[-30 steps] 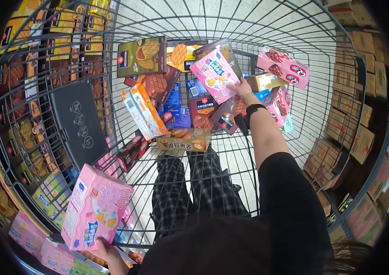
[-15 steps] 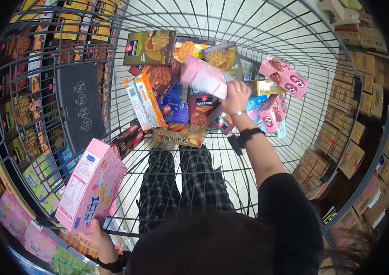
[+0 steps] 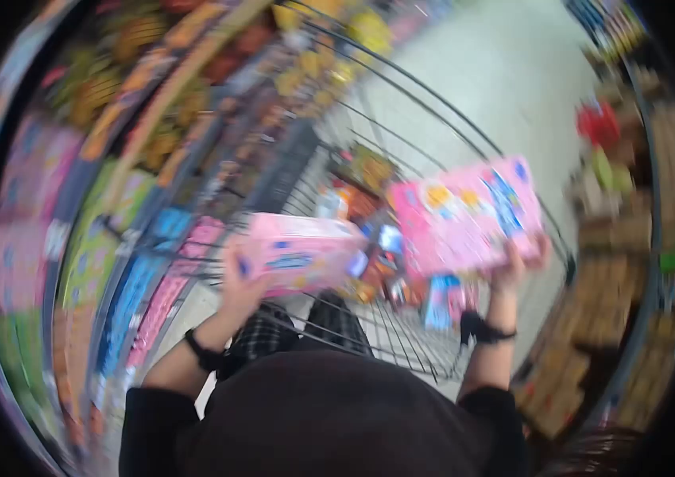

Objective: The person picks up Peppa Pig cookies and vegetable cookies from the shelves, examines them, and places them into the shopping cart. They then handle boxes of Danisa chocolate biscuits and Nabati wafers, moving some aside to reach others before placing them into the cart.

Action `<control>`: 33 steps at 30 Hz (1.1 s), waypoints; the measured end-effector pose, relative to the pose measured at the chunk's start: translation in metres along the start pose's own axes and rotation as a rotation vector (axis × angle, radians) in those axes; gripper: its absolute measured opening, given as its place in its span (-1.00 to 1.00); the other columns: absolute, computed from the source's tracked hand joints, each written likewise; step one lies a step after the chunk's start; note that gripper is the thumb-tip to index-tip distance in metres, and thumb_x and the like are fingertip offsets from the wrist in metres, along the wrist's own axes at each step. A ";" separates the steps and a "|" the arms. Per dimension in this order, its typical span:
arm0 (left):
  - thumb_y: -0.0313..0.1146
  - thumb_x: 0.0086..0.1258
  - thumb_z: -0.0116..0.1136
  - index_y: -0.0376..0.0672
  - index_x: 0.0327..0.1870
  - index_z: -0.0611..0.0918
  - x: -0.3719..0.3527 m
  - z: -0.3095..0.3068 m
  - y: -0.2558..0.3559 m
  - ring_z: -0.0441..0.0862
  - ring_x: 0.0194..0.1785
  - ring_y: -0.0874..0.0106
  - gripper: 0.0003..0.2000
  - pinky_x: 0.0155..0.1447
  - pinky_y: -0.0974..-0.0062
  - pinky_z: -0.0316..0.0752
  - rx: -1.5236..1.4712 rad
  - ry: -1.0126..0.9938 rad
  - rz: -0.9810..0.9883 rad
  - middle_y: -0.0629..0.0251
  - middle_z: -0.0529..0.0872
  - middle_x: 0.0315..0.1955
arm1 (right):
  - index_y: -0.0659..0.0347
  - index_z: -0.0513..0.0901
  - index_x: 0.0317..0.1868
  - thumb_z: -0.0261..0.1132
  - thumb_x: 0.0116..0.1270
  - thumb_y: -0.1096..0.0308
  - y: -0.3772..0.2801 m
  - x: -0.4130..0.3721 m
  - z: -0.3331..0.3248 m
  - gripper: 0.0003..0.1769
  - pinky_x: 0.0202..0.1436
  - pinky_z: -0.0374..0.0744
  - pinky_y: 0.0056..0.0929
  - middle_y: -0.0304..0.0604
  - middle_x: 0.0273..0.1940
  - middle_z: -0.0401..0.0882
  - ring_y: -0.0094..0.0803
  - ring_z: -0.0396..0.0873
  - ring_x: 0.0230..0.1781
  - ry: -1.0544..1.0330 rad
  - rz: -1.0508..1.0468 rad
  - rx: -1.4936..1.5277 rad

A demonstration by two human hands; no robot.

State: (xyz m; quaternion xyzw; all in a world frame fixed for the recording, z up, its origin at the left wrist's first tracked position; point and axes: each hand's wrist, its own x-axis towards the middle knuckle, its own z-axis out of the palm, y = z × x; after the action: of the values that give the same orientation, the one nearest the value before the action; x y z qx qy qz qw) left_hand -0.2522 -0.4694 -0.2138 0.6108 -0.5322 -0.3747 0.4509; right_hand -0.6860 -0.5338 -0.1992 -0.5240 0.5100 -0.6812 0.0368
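The picture is heavily blurred. My left hand [image 3: 239, 280] grips one end of a pink snack box [image 3: 305, 253] that lies sideways over the near rim of the wire shopping cart [image 3: 401, 354]. My right hand [image 3: 516, 266] holds a second pink box [image 3: 466, 215] from below, raised above the cart with its printed face toward me. The two boxes are close together, almost touching. Several other snack boxes [image 3: 369, 183] lie in the cart beneath them, too smeared to read.
Store shelves [image 3: 99, 238] full of coloured packages run along the left. Brown cartons [image 3: 615, 262] are stacked on the right. Pale floor [image 3: 480, 71] stretches ahead past the cart. My checked trousers [image 3: 297, 330] show through the wire.
The view has swung up and turned. My left hand brought its pink box up over the cart rim. My right hand lifted its pink box out of the cart, up to the right.
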 end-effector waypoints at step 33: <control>-0.47 0.08 0.20 0.02 0.36 -0.03 -0.055 -0.408 -0.063 0.32 0.14 0.29 -0.17 0.16 0.43 0.27 -0.415 0.552 0.258 0.08 0.35 0.11 | 0.36 0.18 0.16 0.32 -0.08 0.54 -0.526 -0.187 0.499 -0.25 0.03 0.41 -0.47 -0.02 0.05 0.37 -0.26 0.43 0.01 -1.357 0.494 0.621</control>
State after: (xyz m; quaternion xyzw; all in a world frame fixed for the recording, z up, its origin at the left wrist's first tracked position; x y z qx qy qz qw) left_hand 0.1412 -0.3516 -0.1470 0.5122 -0.3758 -0.2359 0.7354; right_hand 0.0278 -0.5012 0.0258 -0.6626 0.2639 -0.2960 0.6354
